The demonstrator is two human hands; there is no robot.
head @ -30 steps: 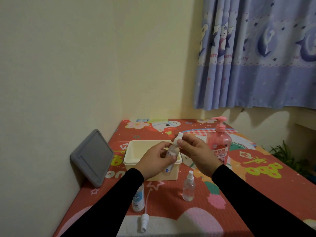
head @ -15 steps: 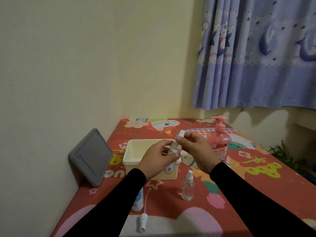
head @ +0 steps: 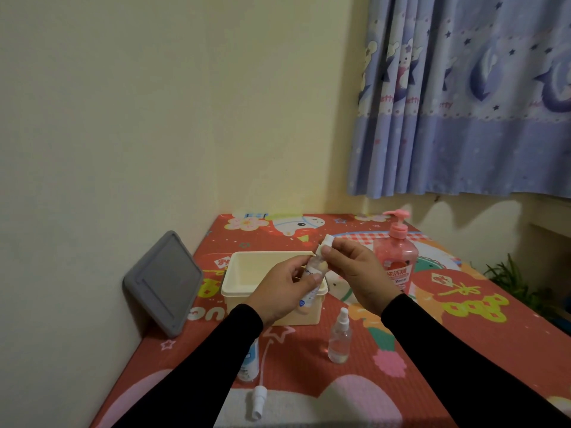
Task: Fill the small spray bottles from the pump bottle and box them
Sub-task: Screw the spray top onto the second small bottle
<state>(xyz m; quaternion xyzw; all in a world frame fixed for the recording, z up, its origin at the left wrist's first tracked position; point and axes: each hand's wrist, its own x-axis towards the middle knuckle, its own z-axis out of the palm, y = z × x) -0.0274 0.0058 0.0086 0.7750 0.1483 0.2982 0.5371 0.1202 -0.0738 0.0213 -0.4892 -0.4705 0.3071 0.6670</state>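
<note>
You're working in dim, warm indoor light that leaves the whole frame soft and slightly grainy. The curtain (head: 463,97) at upper right casts scalloped shadows on the wall below it. Straight lines bow toward the edges, and the lower corners darken.

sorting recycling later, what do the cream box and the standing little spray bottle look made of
Cream box: probably plastic, opaque, smooth with a slight sheen and a moulded lip.
Standing spray bottle: clear body, likely plastic though glass can't be ruled out; the mat shows through. Its white nozzle looks like plastic.
</note>
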